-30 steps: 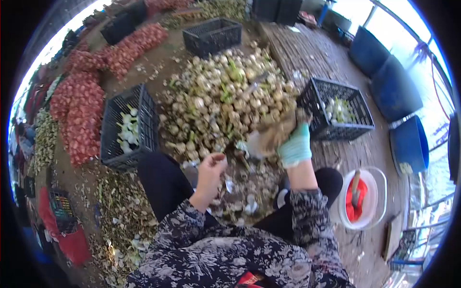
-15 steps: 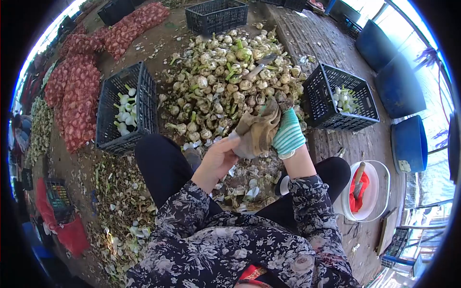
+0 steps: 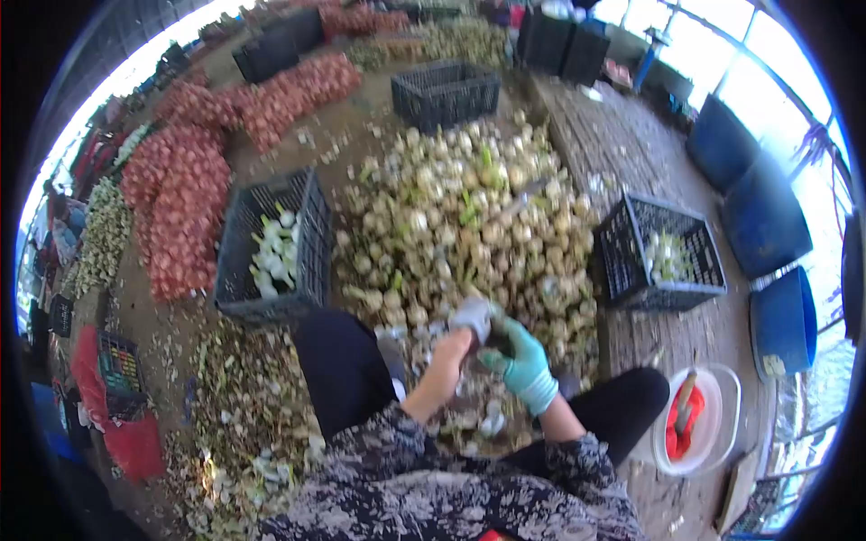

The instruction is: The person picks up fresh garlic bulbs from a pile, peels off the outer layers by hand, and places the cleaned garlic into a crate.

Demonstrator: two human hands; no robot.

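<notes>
My left hand (image 3: 445,362), bare at the wrist and back, reaches in from the lower left. A grey-brown cloth or glove (image 3: 473,317) covers its fingertips, so its fingers are hidden. Facing it is my right hand (image 3: 525,365) in a teal glove, thumb and fingers closed around the cloth's darker side. Both hands are above the near edge of a large heap of pale, soil-marked bulbs (image 3: 469,216). A knife (image 3: 523,197) lies on top of the heap. Motion blurs the cloth's outline.
Black crates with trimmed white bulbs stand left (image 3: 311,243) and right (image 3: 663,293); another crate (image 3: 446,95) is behind the heap. Red net sacks (image 3: 180,212) lie at left. A white bucket (image 3: 722,433) holds a red cloth and a handled tool. Peelings cover the floor.
The view has tilted upward, showing more background. My hands are lower against the heap; the brown cloth, earlier spread between them, now looks bunched around my left fingertips. My right hand has turned.
</notes>
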